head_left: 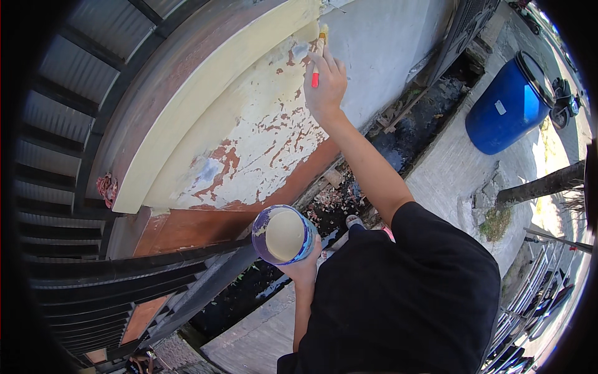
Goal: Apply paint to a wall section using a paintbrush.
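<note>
My right hand (326,81) reaches up and forward, its fingers closed around the handle of a paintbrush (316,79) with a red end. The brush's pale bristles are against the wall (261,137) just under its raised cream ledge (180,106). Much of that wall surface is flaking, with brown patches showing through the pale coat. Lower down, my left hand (303,267) grips a blue and purple paint can (256,239) from its side and underneath. Cream-coloured paint (284,235) shows inside the can.
A ditch (398,146) with dark water and debris runs along the wall's foot. On the pavement to the right stands a blue drum (504,109) near a tree trunk (542,186). Black metal fencing (81,274) lies to the left, and a crumpled cloth (107,189) rests by the ledge's end.
</note>
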Motion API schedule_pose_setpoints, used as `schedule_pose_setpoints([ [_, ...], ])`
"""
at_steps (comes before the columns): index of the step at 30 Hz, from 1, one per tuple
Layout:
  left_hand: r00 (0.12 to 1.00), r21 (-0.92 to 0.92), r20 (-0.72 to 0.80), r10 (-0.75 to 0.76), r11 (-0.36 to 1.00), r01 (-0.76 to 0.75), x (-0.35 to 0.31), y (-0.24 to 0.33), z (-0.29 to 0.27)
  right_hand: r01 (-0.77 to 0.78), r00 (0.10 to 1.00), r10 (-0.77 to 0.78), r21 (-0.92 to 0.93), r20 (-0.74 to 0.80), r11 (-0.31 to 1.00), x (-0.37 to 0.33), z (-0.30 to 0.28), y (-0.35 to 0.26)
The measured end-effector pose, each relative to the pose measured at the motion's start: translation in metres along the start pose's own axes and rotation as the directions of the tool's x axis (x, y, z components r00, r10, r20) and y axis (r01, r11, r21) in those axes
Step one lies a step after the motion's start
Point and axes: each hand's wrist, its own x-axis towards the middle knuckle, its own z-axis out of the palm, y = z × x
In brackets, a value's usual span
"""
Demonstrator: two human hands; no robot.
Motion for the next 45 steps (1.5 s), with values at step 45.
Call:
schedule_pose_setpoints([
  [45, 0.998, -0.098, -0.001, -0.064, 0.993, 0.063, 0.005, 0.006, 0.003, 0.049, 0.997, -0.057, 0.129, 0.059, 0.990, -0.008, -0.012, 0.016],
])
